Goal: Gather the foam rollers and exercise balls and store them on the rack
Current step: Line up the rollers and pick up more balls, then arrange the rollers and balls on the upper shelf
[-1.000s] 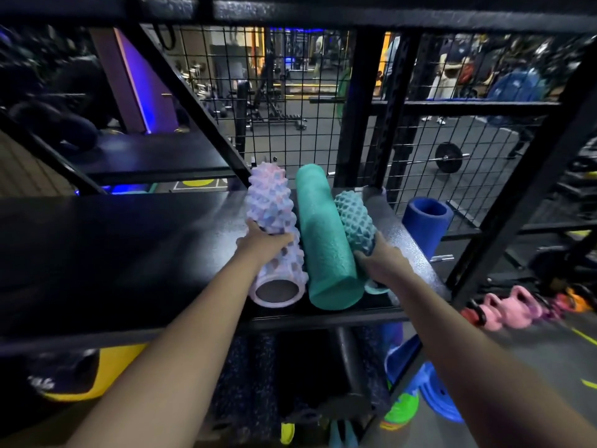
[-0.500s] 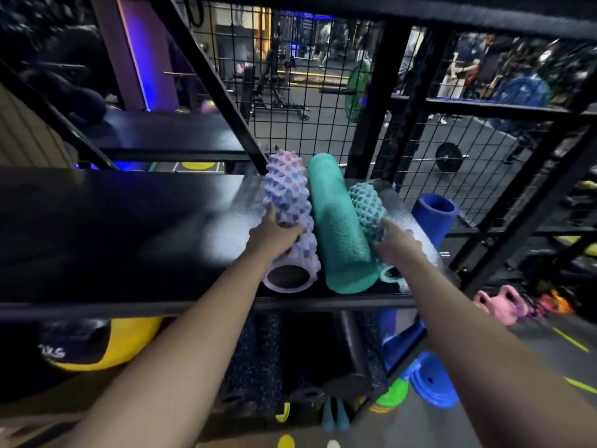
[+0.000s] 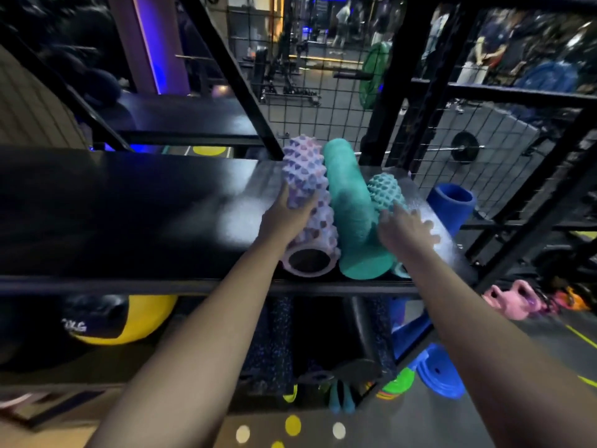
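Three rollers lie side by side, touching, at the right end of the black shelf (image 3: 129,221) of the rack, their long axes pointing towards twelve o'clock; the pink roller (image 3: 307,189) with its spikes is leftmost and shows its hollow end at the front edge; the smooth teal roller (image 3: 352,215) lies in the middle; the short knobbly roller (image 3: 384,189) is at the right. The left hand (image 3: 284,218) grips the pink roller from its nine o'clock side, thumb and fingers curled round it; the right hand (image 3: 403,231) lies on the near half of the knobbly roller with its fingers spread and fairly straight, though blur hides just where they touch. Wire mesh (image 3: 323,118) closes the back of the rack at twelve o'clock, and a slanted black brace (image 3: 232,76) and an upright post (image 3: 391,85) stand just behind the far ends of the rollers; at two o'clock from the right hand a blue roller (image 3: 450,205) stands on end beyond the shelf's corner. Under the shelf, at six o'clock from the rollers, dark speckled rollers (image 3: 271,344) and a black roller (image 3: 368,334) lie stored; a yellow and black ball (image 3: 129,321) sits at eight o'clock on the lower level. On the floor at four o'clock lie pink kettlebells (image 3: 513,302) and blue discs (image 3: 439,373); a barbell (image 3: 465,150) lies behind the mesh at one o'clock.
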`<state>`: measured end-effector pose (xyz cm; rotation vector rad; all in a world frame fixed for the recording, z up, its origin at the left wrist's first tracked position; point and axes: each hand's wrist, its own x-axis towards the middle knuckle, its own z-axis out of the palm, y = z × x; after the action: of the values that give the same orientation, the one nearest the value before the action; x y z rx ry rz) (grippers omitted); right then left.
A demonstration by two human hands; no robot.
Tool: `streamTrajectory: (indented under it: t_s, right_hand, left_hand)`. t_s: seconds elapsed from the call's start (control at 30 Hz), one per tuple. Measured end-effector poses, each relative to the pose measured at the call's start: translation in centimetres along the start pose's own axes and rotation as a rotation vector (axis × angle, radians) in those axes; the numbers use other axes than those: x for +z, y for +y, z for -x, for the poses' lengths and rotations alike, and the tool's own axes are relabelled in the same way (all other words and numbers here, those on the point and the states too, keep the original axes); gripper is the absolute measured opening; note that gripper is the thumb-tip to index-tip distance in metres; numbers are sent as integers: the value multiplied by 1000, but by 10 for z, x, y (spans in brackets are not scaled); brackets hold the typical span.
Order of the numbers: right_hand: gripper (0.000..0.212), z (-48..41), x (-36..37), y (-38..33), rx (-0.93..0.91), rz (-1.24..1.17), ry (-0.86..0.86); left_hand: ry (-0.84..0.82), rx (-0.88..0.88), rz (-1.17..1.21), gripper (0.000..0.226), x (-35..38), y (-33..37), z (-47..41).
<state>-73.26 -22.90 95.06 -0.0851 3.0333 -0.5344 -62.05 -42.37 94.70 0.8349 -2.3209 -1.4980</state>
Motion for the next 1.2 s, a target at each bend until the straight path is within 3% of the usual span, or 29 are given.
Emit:
streamTrajectory:
  t_s: [0.13,0.2,0.27,0.37,0.43,0.53,0.6,0.73,0.87,1.0,1.07,1.2]
  right_hand:
    - [54,57,30,-106,-198,-175,105]
    - [55,94,58,-157,-283,-155,61]
    - [53,127,84,-201,-360,-132,70]
    - [48,170,119,-275,-466,1,250]
    - [55,176,148,-325,-440,114,190]
    - [70,141,169,-338,-230,282,92]
    - [71,125,154,-316,-101,237,118]
    - [59,161,114,-304,-28,379,160]
    - [42,149,108,-286,-85,254,78]
    - [41,154,85,-262,-173,61,96]
    - [32,148,74,-235,-158,-61,165]
    - [37,138,58,-180,-131,-196,194]
  left_hand:
    - [368,103,283,64,-69,-50,8]
    - [473,193,484,53,-121,-95,18]
    - [542,211,497,41,-184,-138,28]
    - [677,182,403,41,-294,-195,44]
    - [703,180,260,36,-361,-233,52]
    - [561,137,-100,35,-439,-286,69]
    - [498,136,-277,32,-462,-307,79]
    - [222,250,-211,28,-432,-263,51]
    - [-74,501,-167,33,-351,-181,20]
    - [-211,468,-178,37,-281,-144,4]
    - [-252,488,-220,39,-249,-137,-1]
    - [-340,430,-195,47,-185,-116,-9]
